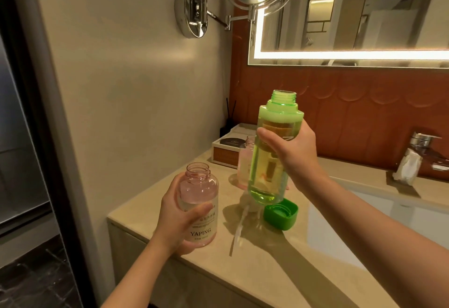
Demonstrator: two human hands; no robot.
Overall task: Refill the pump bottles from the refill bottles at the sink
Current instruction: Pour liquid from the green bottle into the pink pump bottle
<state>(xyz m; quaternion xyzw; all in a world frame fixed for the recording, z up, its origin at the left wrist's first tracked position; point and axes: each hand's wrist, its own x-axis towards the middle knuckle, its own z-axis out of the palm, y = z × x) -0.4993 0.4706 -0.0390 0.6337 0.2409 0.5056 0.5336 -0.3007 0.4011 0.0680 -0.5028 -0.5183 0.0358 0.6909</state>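
Your left hand (181,220) grips the open pink YAPING bottle (199,207) at the table (279,271) edge — your right hand (295,153) holds the uncapped green refill bottle (273,152) upright above its green cap (281,214).

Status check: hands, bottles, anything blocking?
Left hand grips open pink bottle. Right hand holds green refill bottle, uncapped, not pouring. Green cap on counter; nothing between bottles.

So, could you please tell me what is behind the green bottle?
A second pink bottle stands behind the green bottle; its right part is covered.
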